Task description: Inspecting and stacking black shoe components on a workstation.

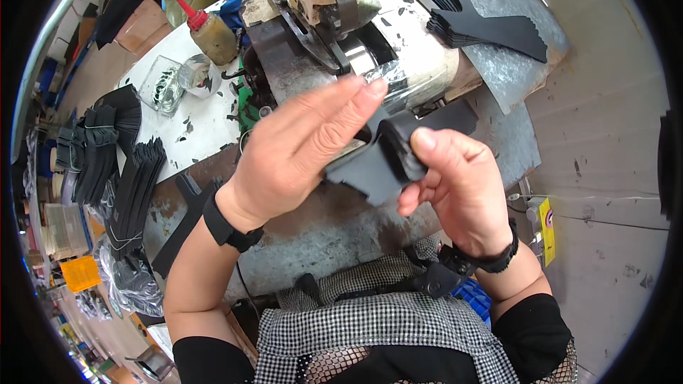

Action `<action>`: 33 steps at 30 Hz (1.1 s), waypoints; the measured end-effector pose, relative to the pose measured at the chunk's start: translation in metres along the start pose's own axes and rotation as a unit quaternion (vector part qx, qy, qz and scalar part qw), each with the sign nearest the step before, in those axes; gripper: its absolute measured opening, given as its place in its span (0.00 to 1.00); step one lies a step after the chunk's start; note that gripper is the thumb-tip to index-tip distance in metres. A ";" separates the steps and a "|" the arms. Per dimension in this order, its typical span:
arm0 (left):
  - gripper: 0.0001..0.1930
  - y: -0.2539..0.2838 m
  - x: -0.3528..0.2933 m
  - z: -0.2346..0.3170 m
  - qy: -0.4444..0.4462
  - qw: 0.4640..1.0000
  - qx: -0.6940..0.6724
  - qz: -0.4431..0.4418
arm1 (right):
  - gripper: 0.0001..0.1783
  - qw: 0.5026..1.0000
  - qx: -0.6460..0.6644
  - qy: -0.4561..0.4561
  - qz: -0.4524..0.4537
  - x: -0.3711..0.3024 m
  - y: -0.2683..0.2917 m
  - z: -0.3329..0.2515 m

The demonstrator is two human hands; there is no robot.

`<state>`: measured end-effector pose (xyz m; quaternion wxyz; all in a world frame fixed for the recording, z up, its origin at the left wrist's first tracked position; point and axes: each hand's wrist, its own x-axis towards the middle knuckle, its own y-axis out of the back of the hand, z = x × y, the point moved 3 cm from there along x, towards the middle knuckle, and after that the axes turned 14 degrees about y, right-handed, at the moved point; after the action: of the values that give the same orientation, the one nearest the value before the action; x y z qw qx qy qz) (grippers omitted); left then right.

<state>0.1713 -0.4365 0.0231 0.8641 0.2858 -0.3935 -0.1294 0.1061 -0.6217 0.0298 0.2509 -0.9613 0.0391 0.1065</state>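
Note:
My right hand (466, 185) pinches a black flat cut piece (377, 167) between thumb and fingers. The piece is bent over in a loop, with a notched lower edge, and one dark end (455, 117) reaches out beyond my thumb. On its left side is my left hand (288, 153), fingers stretched out straight and slightly blurred. Its thumb is hidden, and I cannot tell whether the palm touches the piece. Just beyond both hands stands a machine (334, 35) with a metal arm and a shiny roller.
A stack of black cut pieces (491, 25) lies on a metal sheet at the far right. More black bundles (135, 185) sit at the left, near a bottle with a red nozzle (213, 35) and a clear container (163, 85). Dark scraps dot the white tabletop (188, 149).

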 end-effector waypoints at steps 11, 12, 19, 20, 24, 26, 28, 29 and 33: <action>0.18 0.005 -0.009 -0.006 0.045 0.995 0.091 0.019 | 0.13 1.000 -0.003 -0.024 -0.010 0.015 -0.014 0.012; 0.18 0.006 -0.006 -0.007 0.039 0.995 0.095 0.015 | 0.13 1.000 -0.003 -0.022 -0.008 0.017 -0.015 0.011; 0.18 0.002 0.005 -0.012 0.022 0.997 0.074 0.020 | 0.15 1.000 -0.024 0.000 0.007 0.025 -0.010 0.008; 0.16 0.000 0.006 -0.012 0.018 0.997 0.079 0.020 | 0.15 0.999 -0.038 0.005 0.025 0.025 -0.008 0.008; 0.20 0.003 0.005 -0.005 -0.055 0.985 0.124 0.108 | 0.13 0.998 -0.048 0.012 0.045 0.016 0.001 0.000; 0.26 0.000 0.002 -0.001 -0.041 0.998 0.039 0.031 | 0.13 1.000 -0.020 0.006 -0.006 0.006 0.001 -0.003; 0.31 -0.003 -0.004 0.004 0.007 0.995 -0.082 -0.051 | 0.13 0.999 -0.015 -0.001 -0.033 0.000 0.000 -0.004; 0.33 -0.003 -0.008 0.005 0.037 0.991 -0.115 -0.055 | 0.13 0.999 -0.016 -0.010 -0.032 -0.001 0.000 -0.002; 0.30 -0.001 -0.015 0.003 0.064 0.998 0.012 -0.005 | 0.13 0.999 -0.013 -0.031 -0.030 0.005 -0.005 0.006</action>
<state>0.1593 -0.4315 0.0147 0.8833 0.3060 -0.3376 -0.1105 0.1104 -0.6143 0.0258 0.2424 -0.9615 0.0013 0.1292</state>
